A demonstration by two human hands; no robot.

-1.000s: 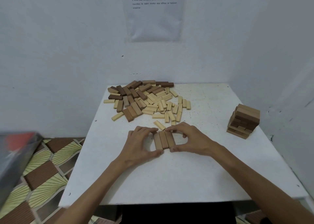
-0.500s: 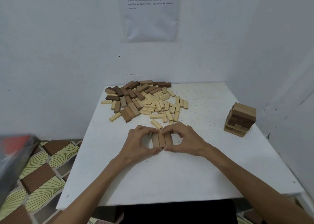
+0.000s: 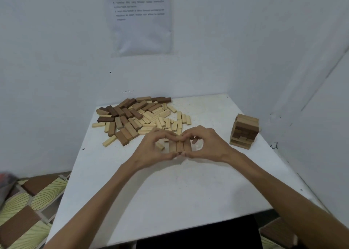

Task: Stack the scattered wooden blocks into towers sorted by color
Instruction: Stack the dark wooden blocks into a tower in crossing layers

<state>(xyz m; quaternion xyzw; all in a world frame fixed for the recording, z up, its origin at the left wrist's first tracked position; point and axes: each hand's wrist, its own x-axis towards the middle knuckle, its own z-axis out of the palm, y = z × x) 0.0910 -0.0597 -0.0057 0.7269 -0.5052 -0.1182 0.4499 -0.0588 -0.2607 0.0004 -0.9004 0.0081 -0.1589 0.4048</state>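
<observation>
Three mid-brown blocks (image 3: pixel 179 146) lie side by side as one row near the middle of the white table (image 3: pixel 170 195). My left hand (image 3: pixel 154 148) grips the row from its left and my right hand (image 3: pixel 207 146) from its right, thumbs at the near ends, fingertips over the far ends. A scattered pile of dark, mid-brown and pale blocks (image 3: pixel 139 116) covers the far left of the table. A short brown tower (image 3: pixel 244 130) stands at the right edge. One pale block (image 3: pixel 159 146) lies loose under my left fingers.
White walls close in behind and to the right of the table, with a printed sheet (image 3: pixel 140 18) taped on the back wall. A patterned floor mat (image 3: pixel 24 211) lies to the left below the table edge.
Both hands have closed tighter around the three-block row, thumbs and fingertips now meeting over it. The row appears slightly farther from me; the camera view also shifted.
</observation>
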